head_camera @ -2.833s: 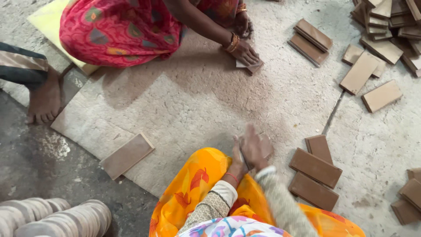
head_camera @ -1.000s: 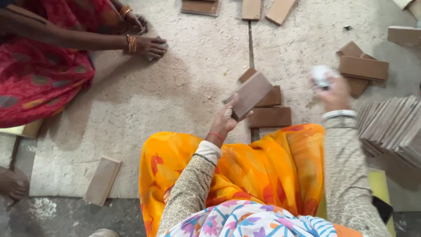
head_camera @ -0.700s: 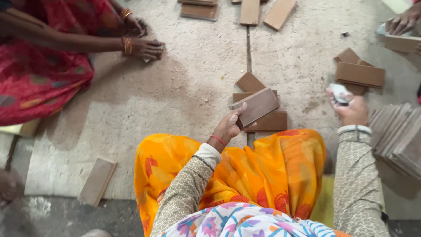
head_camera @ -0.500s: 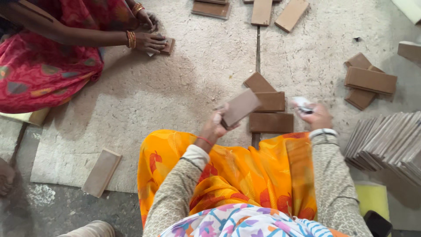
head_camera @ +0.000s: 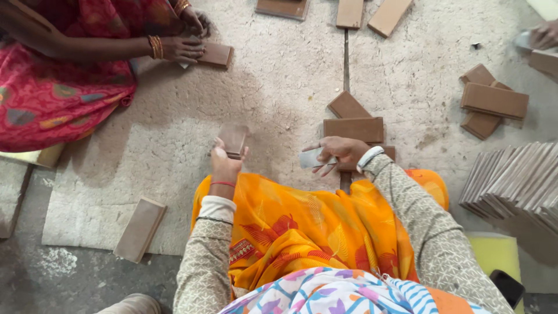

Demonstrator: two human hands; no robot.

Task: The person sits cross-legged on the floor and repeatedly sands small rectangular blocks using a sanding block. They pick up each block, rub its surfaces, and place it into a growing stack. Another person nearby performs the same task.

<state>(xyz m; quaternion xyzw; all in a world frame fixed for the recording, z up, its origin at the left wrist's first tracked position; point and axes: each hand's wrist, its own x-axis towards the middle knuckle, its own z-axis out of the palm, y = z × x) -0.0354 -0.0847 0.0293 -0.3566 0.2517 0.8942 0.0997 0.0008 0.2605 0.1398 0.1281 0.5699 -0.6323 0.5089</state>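
Now our left hand has its fingers clamped on a brown tile, upright above the floor; our right hand pinches a pale scrap. We'd steady the tile firmly and wipe evenly.

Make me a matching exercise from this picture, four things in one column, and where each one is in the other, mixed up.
Things:
1. left hand
2. right hand
3. row of leaning tiles
4. lone tile

Places:
A. at the floor mat's near left edge
B. holds a small pale scrap
C. holds a brown tile upright
D. far right, past the orange cloth

Pairs: 1-C, 2-B, 3-D, 4-A
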